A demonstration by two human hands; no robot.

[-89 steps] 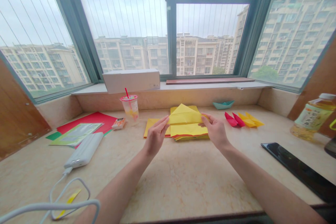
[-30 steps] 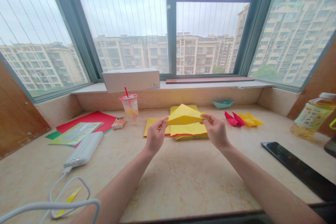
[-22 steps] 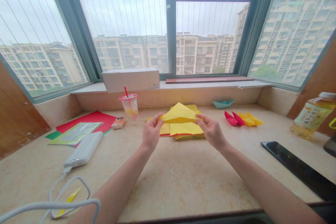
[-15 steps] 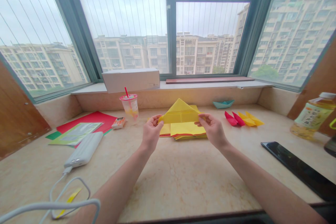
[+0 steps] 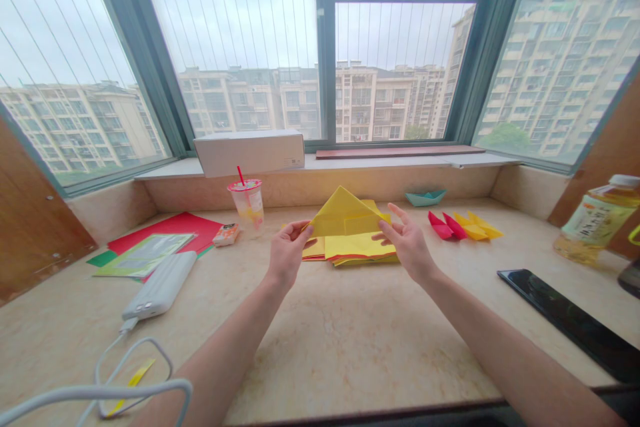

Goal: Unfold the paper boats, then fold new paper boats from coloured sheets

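Left fingers (image 5: 300, 229) pinch folded yellow paper (image 5: 344, 217); right fingers (image 5: 399, 215) spread above stacked sheets (image 5: 357, 246).

Paper stack (image 5: 357, 247) sits on the stone counter (image 5: 350, 347), mid-counter under the window. Left of the stack: plastic cup (image 5: 249, 205), slightly behind, then paper sheets (image 5: 150, 247) and a power bank (image 5: 159, 285) further left. Behind it: cardboard box (image 5: 249, 153) on the windowsill (image 5: 400, 157), paper boat (image 5: 425, 198) on the counter. Right of it: folded paper pieces (image 5: 463, 227), then phone (image 5: 565, 313), plastic bottle (image 5: 597, 223).
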